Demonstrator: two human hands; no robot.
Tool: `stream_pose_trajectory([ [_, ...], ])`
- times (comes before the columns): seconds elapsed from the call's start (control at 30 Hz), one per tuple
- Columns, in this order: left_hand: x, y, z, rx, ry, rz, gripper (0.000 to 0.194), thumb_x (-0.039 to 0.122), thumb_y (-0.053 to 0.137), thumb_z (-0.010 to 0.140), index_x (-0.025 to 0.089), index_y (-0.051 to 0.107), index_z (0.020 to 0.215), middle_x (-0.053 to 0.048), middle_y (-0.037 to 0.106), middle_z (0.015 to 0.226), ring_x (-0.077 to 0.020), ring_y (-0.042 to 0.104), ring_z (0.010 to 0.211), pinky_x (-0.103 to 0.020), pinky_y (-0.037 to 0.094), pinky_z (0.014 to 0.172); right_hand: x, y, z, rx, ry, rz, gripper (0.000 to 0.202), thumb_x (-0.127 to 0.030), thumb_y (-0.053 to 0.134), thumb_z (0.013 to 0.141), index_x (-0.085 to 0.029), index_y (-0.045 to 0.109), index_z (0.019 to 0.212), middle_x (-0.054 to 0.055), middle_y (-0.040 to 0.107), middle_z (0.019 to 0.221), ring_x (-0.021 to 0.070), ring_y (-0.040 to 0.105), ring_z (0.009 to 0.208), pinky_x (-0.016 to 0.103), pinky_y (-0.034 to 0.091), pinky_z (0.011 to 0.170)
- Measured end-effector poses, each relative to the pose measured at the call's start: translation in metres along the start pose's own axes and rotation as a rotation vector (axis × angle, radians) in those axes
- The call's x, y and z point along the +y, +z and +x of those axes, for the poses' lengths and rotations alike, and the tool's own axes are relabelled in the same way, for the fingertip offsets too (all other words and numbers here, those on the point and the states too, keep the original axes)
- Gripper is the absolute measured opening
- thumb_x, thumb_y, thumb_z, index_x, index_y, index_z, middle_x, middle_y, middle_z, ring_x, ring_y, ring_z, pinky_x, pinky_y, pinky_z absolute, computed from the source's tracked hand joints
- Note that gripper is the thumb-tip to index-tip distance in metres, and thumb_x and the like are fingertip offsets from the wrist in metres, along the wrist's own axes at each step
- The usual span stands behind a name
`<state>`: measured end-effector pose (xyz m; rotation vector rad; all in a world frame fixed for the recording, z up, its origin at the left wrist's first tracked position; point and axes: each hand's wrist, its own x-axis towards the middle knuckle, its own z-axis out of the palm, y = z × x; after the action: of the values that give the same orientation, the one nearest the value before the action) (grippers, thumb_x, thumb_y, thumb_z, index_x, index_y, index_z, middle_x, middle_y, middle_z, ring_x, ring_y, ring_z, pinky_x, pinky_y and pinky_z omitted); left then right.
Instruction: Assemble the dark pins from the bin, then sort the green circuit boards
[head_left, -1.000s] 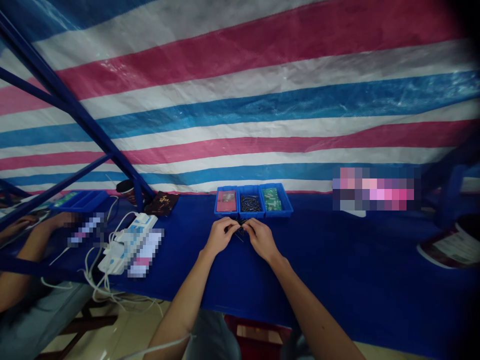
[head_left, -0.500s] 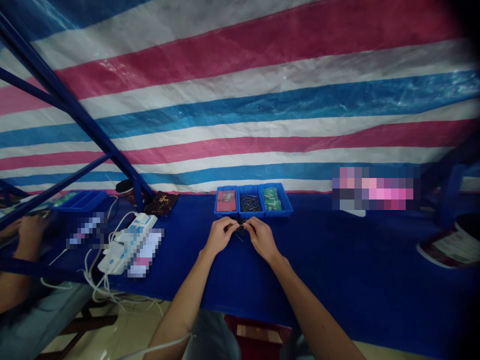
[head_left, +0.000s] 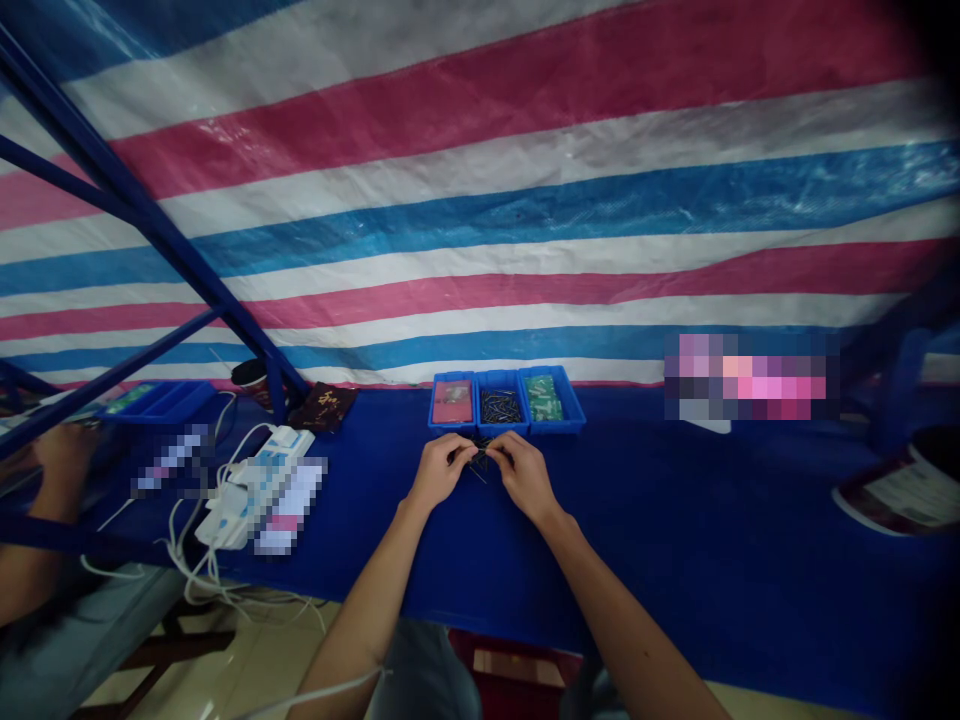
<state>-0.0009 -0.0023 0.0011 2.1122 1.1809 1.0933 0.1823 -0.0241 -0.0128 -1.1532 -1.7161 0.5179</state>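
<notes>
My left hand (head_left: 444, 468) and my right hand (head_left: 520, 470) face each other over the blue table, fingertips pinched close together. What lies between the fingertips is too small to make out. Some thin dark pieces (head_left: 480, 466) lie on the table just beneath and between them. Directly behind stand three joined blue trays: the left one holds a pink item (head_left: 453, 402), the middle one many thin dark pieces (head_left: 500, 406), the right one small green pieces (head_left: 543, 397).
A white power strip (head_left: 255, 487) with tangled cables lies at the left. Beyond a blue metal frame (head_left: 180, 255), another person's hand (head_left: 66, 455) works near a blue tray (head_left: 166, 402). A brown packet (head_left: 324, 407) lies behind; a dark red tub (head_left: 904, 485) stands right.
My hands have barely moved. The other person's hand at the far left has shifted slightly.
</notes>
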Motion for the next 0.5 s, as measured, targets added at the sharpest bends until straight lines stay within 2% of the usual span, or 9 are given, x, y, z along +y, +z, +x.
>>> stream_pose_trajectory([
  [0.5, -0.0017, 0.0010, -0.0005, 0.000, 0.001, 0.001, 0.028, 0.034, 0.056, 0.095, 0.016, 0.069, 0.077, -0.003, 0.065, 0.072, -0.0136, 0.055, 0.065, -0.024, 0.041, 0.065, 0.0022, 0.0010, -0.0003, 0.028, 0.001, 0.036, 0.012, -0.018, 0.056, 0.092, -0.021, 0.059, 0.081, 0.001, 0.061, 0.084, 0.0167, 0.059, 0.078, 0.027, 0.042, 0.072],
])
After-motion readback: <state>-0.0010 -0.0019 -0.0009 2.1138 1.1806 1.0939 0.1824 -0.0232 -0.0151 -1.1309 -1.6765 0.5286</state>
